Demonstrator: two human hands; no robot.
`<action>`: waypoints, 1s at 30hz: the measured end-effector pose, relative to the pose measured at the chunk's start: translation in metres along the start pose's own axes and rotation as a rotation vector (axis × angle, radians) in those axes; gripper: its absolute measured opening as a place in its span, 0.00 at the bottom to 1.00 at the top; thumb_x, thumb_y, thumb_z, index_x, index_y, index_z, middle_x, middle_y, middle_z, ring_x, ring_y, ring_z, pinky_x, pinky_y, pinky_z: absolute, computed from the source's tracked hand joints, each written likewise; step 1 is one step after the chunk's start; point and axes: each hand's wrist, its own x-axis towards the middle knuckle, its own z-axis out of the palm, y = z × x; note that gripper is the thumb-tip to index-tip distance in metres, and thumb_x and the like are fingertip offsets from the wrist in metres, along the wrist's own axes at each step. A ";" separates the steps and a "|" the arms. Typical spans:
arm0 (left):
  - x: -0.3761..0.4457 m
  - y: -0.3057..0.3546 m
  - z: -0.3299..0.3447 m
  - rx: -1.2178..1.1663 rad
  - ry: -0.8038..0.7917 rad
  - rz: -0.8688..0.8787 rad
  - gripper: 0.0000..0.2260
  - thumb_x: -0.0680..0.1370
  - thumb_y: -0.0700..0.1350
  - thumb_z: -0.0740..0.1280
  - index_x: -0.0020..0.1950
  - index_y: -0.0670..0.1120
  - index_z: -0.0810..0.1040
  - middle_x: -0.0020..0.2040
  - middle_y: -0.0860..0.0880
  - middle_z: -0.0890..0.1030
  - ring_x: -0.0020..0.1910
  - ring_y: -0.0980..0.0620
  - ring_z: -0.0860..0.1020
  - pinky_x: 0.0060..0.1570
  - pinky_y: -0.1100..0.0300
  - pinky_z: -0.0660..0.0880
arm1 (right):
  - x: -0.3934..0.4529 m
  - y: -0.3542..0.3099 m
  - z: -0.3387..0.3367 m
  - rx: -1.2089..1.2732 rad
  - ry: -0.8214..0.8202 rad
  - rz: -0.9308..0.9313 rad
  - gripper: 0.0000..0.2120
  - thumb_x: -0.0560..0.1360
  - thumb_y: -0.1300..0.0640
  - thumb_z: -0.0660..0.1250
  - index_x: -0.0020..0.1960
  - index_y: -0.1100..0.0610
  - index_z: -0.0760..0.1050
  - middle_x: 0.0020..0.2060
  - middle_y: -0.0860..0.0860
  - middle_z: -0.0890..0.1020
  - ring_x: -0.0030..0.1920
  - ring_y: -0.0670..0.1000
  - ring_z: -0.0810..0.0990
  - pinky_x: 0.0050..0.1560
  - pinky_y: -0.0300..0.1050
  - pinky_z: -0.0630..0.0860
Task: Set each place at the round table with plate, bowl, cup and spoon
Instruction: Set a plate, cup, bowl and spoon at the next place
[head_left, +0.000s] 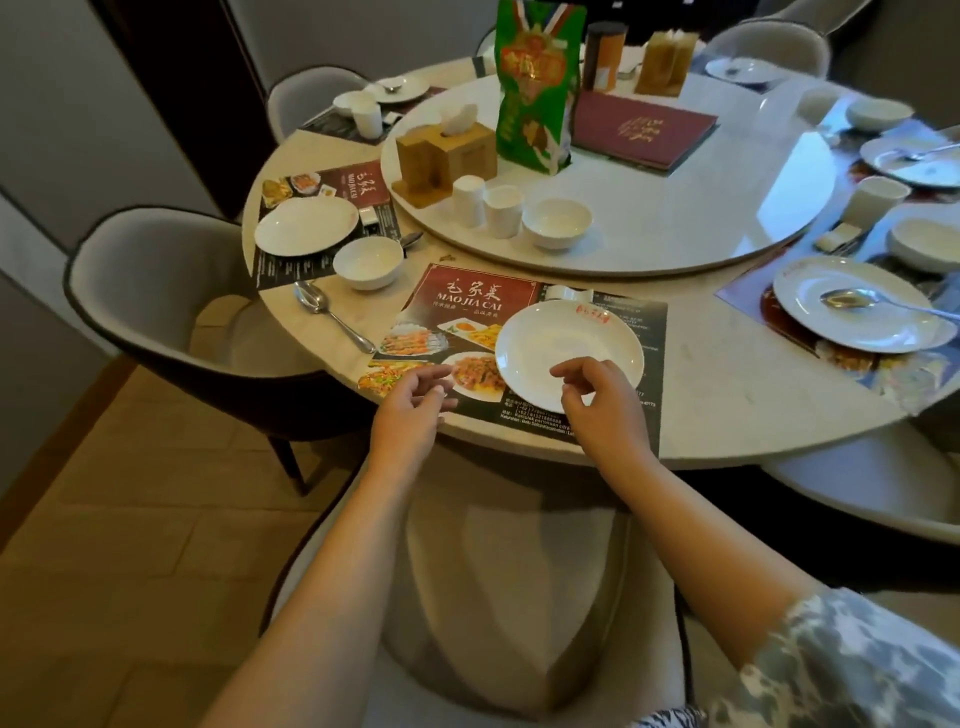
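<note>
Landmark: the plate (569, 349) in front of you, lying flat on the placemat (470, 306) at the near edge of the table (727, 384).
Plate contents: nothing lies in it; red lettering marks its far rim.
Your left hand (410, 410): it hovers just left of the plate, over the placemat's food photos, fingers loosely curled and holding nothing.
Your right hand (602, 400): it hangs over the plate's near rim, fingers loosely bent, gripping nothing; whether it touches the rim you cannot tell.
Bowl (368, 261): far left of the plate, upright, empty, off the placemat.
Spoon (332, 314): left of the plate, its long axis running diagonally, bowl end pointing away from you and to the left, handle toward the placemat.
Turntable (649, 223): beyond the plate; on its near edge stand a second bowl (557, 222), empty, and two cups (485, 208), one mouth-down.
Rest (569, 293): a small white piece just beyond the plate's far rim.
Right plate (857, 312): well to the right of yours, holding a spoon across it.
</note>
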 end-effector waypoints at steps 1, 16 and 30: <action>0.001 -0.001 -0.005 -0.004 -0.014 -0.009 0.11 0.81 0.39 0.61 0.55 0.52 0.80 0.53 0.50 0.82 0.50 0.53 0.82 0.52 0.56 0.79 | -0.004 -0.002 0.002 -0.005 0.018 0.010 0.10 0.78 0.63 0.64 0.54 0.51 0.78 0.52 0.49 0.77 0.52 0.46 0.76 0.51 0.35 0.71; 0.096 0.004 -0.093 0.166 -0.376 0.050 0.10 0.81 0.40 0.60 0.53 0.52 0.79 0.55 0.50 0.81 0.49 0.54 0.82 0.47 0.59 0.77 | -0.018 -0.061 0.118 0.018 0.308 0.255 0.09 0.78 0.62 0.63 0.53 0.51 0.78 0.50 0.49 0.77 0.46 0.42 0.75 0.42 0.30 0.68; 0.151 0.010 -0.110 0.150 -0.517 0.079 0.10 0.81 0.40 0.61 0.55 0.52 0.79 0.54 0.50 0.81 0.49 0.55 0.81 0.39 0.67 0.74 | -0.006 -0.075 0.163 0.110 0.447 0.333 0.09 0.78 0.62 0.64 0.52 0.50 0.79 0.50 0.46 0.79 0.51 0.43 0.78 0.52 0.42 0.78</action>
